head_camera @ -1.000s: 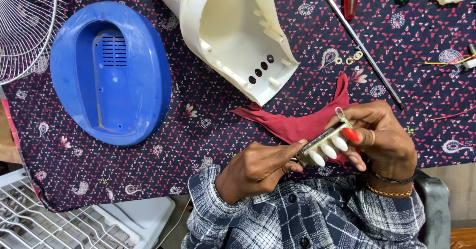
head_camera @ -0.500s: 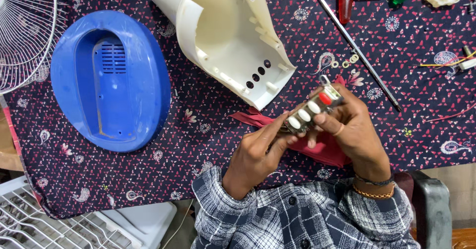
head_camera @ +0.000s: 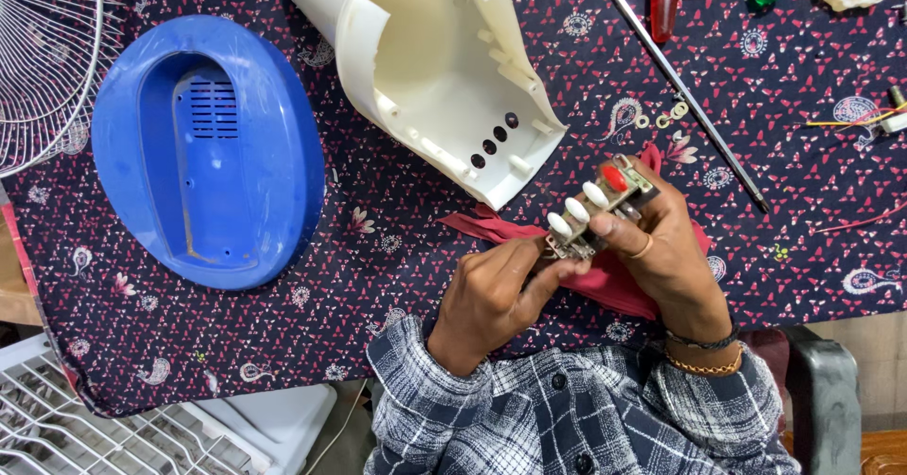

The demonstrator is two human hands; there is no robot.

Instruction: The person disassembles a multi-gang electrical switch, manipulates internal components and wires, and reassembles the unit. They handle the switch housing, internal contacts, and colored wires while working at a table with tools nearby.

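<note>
Far left, a white wire fan guard (head_camera: 42,59) lies half off the counter (head_camera: 397,229), which carries a dark patterned cloth. Next to it a blue oval housing (head_camera: 208,154) sits open side up; I see only its vent slots and bare inner wall, nothing loose in it. Centre, a cream plastic housing (head_camera: 435,69) lies on its side, mouth toward me, hollow and empty as far as I can tell, with a row of four holes near its lower edge.

My left hand (head_camera: 496,300) pinches the near end of the push-button switch block (head_camera: 595,210); my right hand (head_camera: 661,258) has its grip closed around the far end, thumb over the frame. The block is held above a red cloth (head_camera: 614,286), just right of the cream housing and clear of it. It carries white buttons and one red.

My reading: the block is being handled and checked out of its shell. The buttons look matched to those four holes, so any fitting calls for lining them up squarely.

Right of that, a thin metal rod (head_camera: 680,87), small washers (head_camera: 666,116), and loose wires (head_camera: 860,120).
</note>
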